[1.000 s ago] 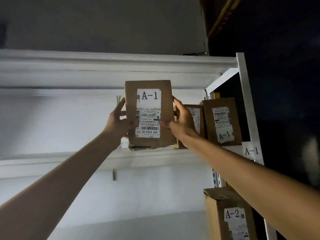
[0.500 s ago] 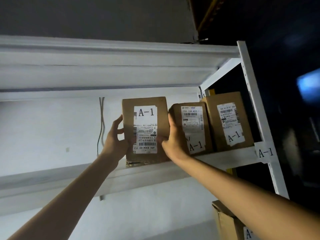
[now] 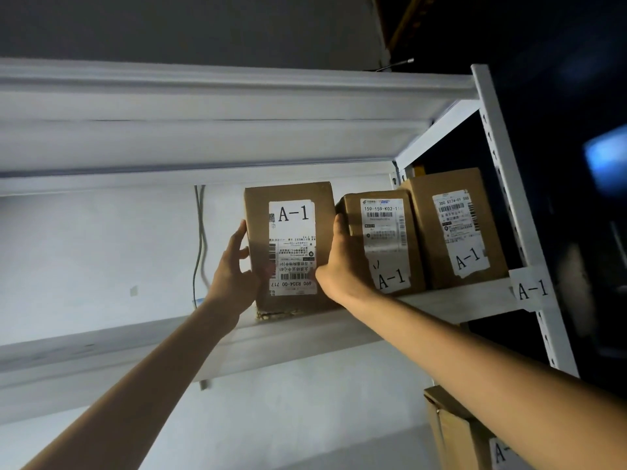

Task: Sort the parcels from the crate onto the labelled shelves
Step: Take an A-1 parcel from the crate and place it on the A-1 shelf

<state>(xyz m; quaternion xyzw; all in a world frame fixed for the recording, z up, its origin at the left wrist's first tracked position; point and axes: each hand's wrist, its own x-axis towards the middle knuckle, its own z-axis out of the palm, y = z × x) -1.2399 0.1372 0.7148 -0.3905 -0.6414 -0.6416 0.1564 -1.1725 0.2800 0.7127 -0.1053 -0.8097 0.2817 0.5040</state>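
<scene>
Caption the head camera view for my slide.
An A-1 parcel held upright on the A-1 shelf by left hand and right hand.

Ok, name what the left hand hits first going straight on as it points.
The left hand points up beside the parcel; the way looks free until the upper shelf, or the wall behind, depth unclear.

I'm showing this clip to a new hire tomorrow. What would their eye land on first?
Most likely the big A-1 parcel, standing upright on the upper shelf at centre frame, gripped on either side by the left hand and right hand. Next, the middle parcel and end parcel to its right, both also marked A-1, and the A-1 tag at the shelf's right end.
</scene>
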